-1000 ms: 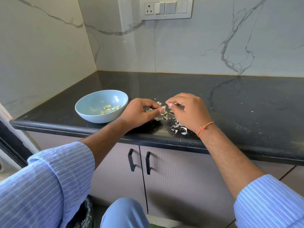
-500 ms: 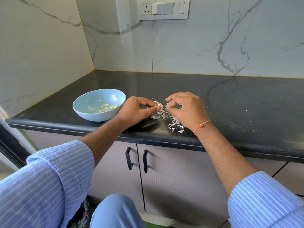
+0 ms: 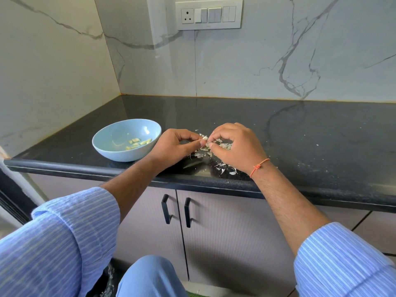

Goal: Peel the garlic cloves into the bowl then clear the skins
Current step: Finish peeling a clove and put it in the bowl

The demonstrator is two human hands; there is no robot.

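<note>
A light blue bowl (image 3: 107,138) sits on the black counter with several peeled garlic cloves (image 3: 137,142) inside. Just right of it, my left hand (image 3: 175,148) pinches a small white garlic clove (image 3: 205,138) between thumb and fingers. My right hand (image 3: 235,146), with an orange thread on its wrist, meets it from the right and pinches at the same clove with its fingertips. Under and around both hands lies a scatter of papery garlic skins (image 3: 225,170).
The black granite counter (image 3: 321,133) runs to the right and back to a marble wall with a switch plate (image 3: 209,15). Cabinet doors with two black handles (image 3: 176,210) are below the counter edge. A marble side wall stands left of the bowl.
Both hands stay together on the clove over the skin pile; the fingertips have shifted slightly. The bowl has not moved on the counter; the view shifted a little.
</note>
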